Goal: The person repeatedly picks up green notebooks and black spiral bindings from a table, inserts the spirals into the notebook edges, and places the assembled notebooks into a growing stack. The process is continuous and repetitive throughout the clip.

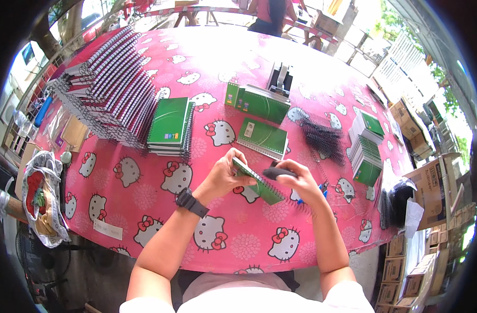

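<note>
My left hand (229,176), with a dark watch at its wrist, is closed around a small green notebook (266,192) held tilted above the table. A dark spiral binding runs along the notebook's upper right edge. My right hand (297,180) is closed on a dark rounded object (276,172) right beside that spiral; its exact kind is unclear. Just beyond my hands lies a stack of green notebooks (263,136). Farther back, more green booklets (259,104) lean near a black desktop tool (280,79). Loose black spiral coils (323,138) are heaped to the right.
A tall stack of spiral-bound notebooks (105,88) rises at the left, beside a shorter green stack (169,124). More green notebooks (366,156) stand at the right. The pink patterned tablecloth (243,246) covers the table. A plastic bag (42,198) sits at the left edge; cardboard boxes (429,193) stand right.
</note>
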A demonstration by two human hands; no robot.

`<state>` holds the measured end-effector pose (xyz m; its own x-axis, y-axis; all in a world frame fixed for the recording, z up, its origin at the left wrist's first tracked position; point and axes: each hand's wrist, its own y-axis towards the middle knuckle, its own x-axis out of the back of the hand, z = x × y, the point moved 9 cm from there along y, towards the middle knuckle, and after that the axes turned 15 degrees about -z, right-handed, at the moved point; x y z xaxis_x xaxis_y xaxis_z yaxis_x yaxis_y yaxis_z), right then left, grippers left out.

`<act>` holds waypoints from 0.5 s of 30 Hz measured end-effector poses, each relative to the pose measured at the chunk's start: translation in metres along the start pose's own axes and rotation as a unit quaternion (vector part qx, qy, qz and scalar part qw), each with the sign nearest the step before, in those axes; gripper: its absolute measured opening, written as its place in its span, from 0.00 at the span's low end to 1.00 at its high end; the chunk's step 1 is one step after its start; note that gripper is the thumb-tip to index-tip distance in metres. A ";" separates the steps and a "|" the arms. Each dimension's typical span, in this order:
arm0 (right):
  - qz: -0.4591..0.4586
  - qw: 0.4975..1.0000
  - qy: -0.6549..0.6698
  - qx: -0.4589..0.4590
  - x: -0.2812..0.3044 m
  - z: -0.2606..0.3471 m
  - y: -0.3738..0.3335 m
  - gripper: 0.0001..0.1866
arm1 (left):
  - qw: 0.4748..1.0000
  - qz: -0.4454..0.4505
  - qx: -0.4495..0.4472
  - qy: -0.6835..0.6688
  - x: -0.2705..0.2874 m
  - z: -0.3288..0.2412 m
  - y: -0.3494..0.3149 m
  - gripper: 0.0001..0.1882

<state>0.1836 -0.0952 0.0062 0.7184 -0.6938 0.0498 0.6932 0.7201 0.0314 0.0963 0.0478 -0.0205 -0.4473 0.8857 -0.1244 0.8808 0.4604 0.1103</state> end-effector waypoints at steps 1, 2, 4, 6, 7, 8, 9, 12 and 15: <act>0.003 0.998 0.065 -0.024 0.000 0.002 0.000 0.24 | 1.000 -0.001 -0.001 0.003 0.000 -0.001 0.002 0.25; 0.042 0.978 0.205 0.002 -0.015 0.030 -0.006 0.23 | 1.000 -0.003 0.003 0.005 0.000 0.000 0.001 0.25; 0.036 0.999 0.024 0.004 -0.016 0.011 -0.002 0.27 | 1.000 -0.006 0.005 0.031 0.001 -0.001 -0.001 0.24; -0.025 0.993 -0.103 -0.057 -0.002 -0.013 0.004 0.32 | 1.000 0.009 0.018 0.002 -0.006 -0.002 -0.002 0.23; -0.014 0.999 -0.016 -0.040 -0.004 -0.005 0.001 0.30 | 0.999 0.017 0.025 -0.012 -0.010 -0.002 -0.003 0.23; 0.004 0.997 0.069 -0.024 -0.010 0.007 -0.001 0.29 | 1.000 0.015 0.008 -0.003 -0.009 -0.002 0.000 0.24; 0.022 0.988 0.155 -0.012 -0.015 0.019 -0.005 0.27 | 1.000 0.012 -0.005 0.006 -0.009 0.004 0.000 0.24; 0.000 0.999 -0.023 -0.031 -0.016 0.003 -0.002 0.30 | 1.000 0.019 -0.002 0.006 -0.012 0.004 -0.003 0.25; -0.008 1.000 0.023 -0.007 -0.017 0.010 0.000 0.30 | 1.000 0.016 -0.009 0.014 -0.012 0.007 -0.002 0.25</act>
<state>0.1707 -0.0829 0.0157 0.7092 -0.7050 0.0028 0.7048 0.7092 0.0172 0.1010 0.0354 -0.0256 -0.4235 0.9010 -0.0937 0.8919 0.4329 0.1313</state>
